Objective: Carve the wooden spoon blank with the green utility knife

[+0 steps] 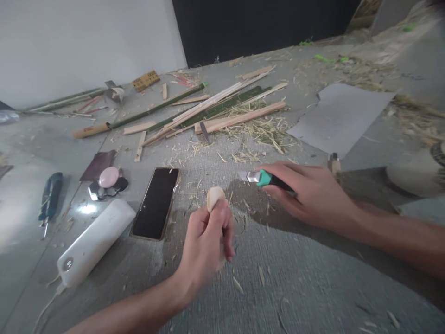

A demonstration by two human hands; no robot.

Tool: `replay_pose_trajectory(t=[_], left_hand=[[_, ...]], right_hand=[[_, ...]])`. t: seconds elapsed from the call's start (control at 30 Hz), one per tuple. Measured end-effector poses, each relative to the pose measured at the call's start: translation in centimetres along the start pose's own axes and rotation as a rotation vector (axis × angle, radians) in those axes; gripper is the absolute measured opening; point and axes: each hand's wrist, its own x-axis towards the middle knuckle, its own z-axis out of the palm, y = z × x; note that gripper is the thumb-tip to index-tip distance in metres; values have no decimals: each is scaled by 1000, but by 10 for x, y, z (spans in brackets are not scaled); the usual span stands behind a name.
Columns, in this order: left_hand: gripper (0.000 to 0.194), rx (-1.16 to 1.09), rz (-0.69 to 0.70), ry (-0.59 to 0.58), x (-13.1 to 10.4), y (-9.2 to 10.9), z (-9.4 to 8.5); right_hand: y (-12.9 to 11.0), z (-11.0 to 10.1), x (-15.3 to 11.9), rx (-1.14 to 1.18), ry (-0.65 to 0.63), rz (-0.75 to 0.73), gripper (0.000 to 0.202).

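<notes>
Over the floor (306, 287), my left hand (208, 232) grips a pale wood-like piece (215, 195), probably light and stiff, best held below its tip, while my right hand (306, 192) clasps the knife (265, 178).

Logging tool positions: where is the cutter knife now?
In the head view, the right hand holds the cutter knife right of centre, its metal end pointing left.
</notes>
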Motion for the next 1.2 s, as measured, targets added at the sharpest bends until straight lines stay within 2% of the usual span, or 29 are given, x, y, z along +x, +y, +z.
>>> replay_pose_trajectory(t=[0.27, 0.5, 0.6, 0.73, 0.83, 0.9, 0.97, 1.0, 1.13, 1.2], left_hand=[[41, 16, -78, -6, -1, 4, 0], [32, -8, -124, -284, 2, 9, -8], [31, 18, -140, -357, 2, 11, -11], [43, 102, -121, -433, 0, 10, -12], [48, 119, -139, -493, -2, 9, -9], [47, 123, -132, -517, -4, 8, -6], [45, 162, -55, -492, -4, 7, -3], [43, 209, 18, -443, -5, 7, -2], [25, 437, 345, -131, -6, 8, -1], [18, 485, 426, -48, -6, 9, -1]], right_hand=[[2, -1, -1, 17, -8, -18, 30], [-5, -11, 4, 131, -23, -9, 28], [-17, -22, 10, 283, -67, 105, 25], [-39, -33, 19, 584, -239, 422, 26], [-52, -36, 22, 704, -350, 445, 25], [-57, -36, 23, 743, -372, 426, 23], [-59, -37, 23, 776, -370, 417, 19], [-60, -37, 23, 785, -367, 414, 18], [-61, -36, 23, 785, -391, 409, 25], [-61, -35, 23, 803, -422, 403, 25]])
